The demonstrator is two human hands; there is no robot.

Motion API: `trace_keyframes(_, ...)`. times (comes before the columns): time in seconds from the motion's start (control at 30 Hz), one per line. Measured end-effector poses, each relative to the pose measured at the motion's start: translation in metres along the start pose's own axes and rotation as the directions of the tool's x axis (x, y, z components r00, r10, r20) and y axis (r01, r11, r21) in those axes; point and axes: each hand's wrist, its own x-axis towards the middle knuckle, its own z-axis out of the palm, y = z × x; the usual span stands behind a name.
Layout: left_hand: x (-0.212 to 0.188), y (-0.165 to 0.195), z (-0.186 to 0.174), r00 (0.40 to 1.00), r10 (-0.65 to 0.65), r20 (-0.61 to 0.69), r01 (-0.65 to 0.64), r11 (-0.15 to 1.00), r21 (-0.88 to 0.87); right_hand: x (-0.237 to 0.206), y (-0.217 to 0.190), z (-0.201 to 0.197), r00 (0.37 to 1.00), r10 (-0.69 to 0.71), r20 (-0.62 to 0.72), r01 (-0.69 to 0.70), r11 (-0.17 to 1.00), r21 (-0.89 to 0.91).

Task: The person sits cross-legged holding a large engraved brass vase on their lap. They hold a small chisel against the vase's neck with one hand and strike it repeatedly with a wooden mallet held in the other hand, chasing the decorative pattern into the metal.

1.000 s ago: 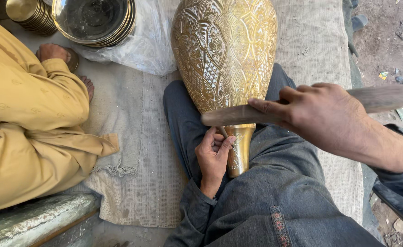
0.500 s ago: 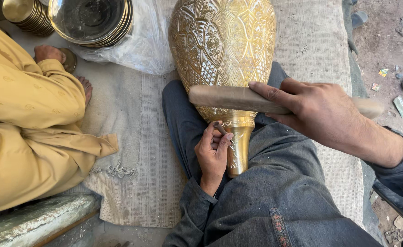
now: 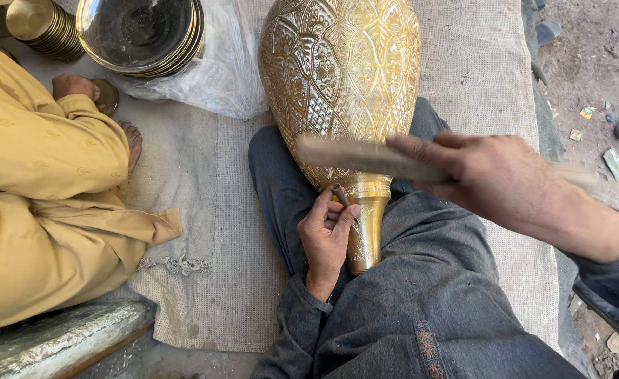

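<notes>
Brass vase (image 3: 341,91) lies across our lap; our left hand (image 3: 327,235) pinches a small punch (image 3: 340,194) against its neck, our right hand (image 3: 492,179) grips a wooden stick (image 3: 365,156) above.

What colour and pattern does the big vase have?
The vase is shiny gold, covered with engraved flower and leaf panels; the head view shows it.

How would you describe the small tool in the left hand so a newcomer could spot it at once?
Start at the big engraved golden vase lying across the person's lap. Follow it down to its narrow neck, where the left hand rests. The tool is the short dark metal punch pinched in its fingers, tip against the brass; unlike the long wooden bar in the right hand, it is stubby and dark.
</notes>
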Motion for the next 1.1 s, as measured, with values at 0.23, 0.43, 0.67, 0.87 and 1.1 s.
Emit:
trace_keyframes(0.23,-0.008,0.001,0.002,0.994,0.113,-0.009,-0.112,0.990,0.081,-0.011,0.006,0.005,0.987,0.061,-0.152,-0.069,0.997,-0.043)
trace_keyframes(0.43,-0.005,-0.005,-0.001,0.997,0.072,0.010,-0.072,0.996,0.047,-0.023,0.013,0.006,0.980,0.105,-0.167,-0.117,0.991,-0.065)
trace_keyframes(0.67,0.001,-0.002,-0.001,0.994,0.101,0.050,-0.106,0.989,0.100,-0.027,0.019,0.014,0.994,0.092,-0.059,-0.095,0.994,-0.061)
trace_keyframes(0.87,0.007,0.002,-0.003,0.994,0.055,0.099,-0.061,0.997,0.057,-0.040,0.022,0.025,0.968,0.240,0.073,-0.230,0.965,-0.128)
trace_keyframes(1.1,0.012,0.002,-0.004,0.984,0.062,0.169,-0.075,0.995,0.072,-0.059,0.035,0.039,0.970,0.232,-0.079,-0.220,0.967,0.131)
